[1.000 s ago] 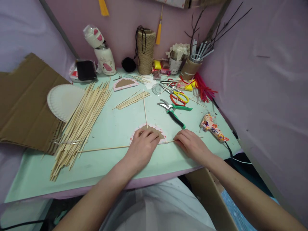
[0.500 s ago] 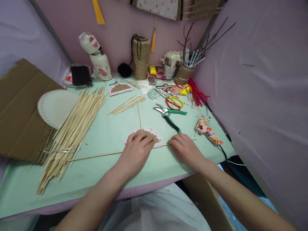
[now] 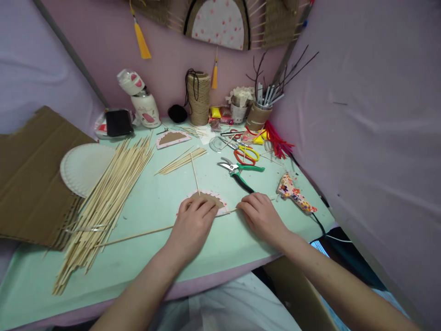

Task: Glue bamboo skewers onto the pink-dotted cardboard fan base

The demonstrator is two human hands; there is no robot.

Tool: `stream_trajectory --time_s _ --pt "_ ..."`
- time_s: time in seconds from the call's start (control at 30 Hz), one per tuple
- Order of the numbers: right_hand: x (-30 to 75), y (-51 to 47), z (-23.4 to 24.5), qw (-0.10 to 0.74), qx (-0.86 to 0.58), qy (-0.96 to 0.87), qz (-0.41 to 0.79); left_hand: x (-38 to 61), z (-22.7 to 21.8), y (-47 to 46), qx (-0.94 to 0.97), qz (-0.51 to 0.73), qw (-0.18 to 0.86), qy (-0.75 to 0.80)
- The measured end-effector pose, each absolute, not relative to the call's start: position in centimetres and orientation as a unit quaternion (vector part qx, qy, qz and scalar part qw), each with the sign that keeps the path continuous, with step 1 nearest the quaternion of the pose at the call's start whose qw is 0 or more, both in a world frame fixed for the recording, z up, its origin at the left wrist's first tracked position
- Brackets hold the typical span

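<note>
"Where's the half-round card piece?"

"Centre of our clock, flat on the table, straight edge toward six. A thin stick leaves its curved rim toward eleven."

"And the hands?"

"The left hand lies over it, fingers slightly bent and close together; I can't tell what its thumb does. The right hand, at three, looks pinched around a long stick that seems to run along the straight edge."

"How to do it well?"

"Press evenly with the left so the card can't swivel, and guide the stick in small moves. Its eight o'clock end seems to meet the stick bundle, which could drag. Mind the glue gun, farther out at three."
</note>
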State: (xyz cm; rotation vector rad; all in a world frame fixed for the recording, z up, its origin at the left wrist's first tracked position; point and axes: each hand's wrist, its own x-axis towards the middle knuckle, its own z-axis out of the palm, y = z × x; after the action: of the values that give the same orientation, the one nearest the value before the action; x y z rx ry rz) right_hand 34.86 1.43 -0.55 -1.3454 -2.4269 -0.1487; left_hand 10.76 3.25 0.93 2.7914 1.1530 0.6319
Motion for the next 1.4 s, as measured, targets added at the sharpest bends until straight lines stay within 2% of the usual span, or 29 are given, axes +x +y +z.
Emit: stream_trajectory --time_s 0.6,0.77,1.13,1.4 --pt "34.6 2.8 -0.6 0.211 -0.48 -0.846 -0.093 11.0 0.9 3.8 0.895 0.213 0.022 0.392" --pt "34.9 2.3 -0.2 0.244 -0.485 -0.835 -0.093 11.1 0.7 3.8 0.894 0.21 0.02 0.395" --pt "36.2 -0.3 -0.9 0.321 -0.533 -0.781 -0.047 11.2 1.2 3.4 0.885 0.24 0.028 0.398" --pt "36.2 -0.4 -1.5 0.328 -0.543 -0.773 -0.018 11.0 1.3 2.6 0.873 0.272 0.0 0.405"
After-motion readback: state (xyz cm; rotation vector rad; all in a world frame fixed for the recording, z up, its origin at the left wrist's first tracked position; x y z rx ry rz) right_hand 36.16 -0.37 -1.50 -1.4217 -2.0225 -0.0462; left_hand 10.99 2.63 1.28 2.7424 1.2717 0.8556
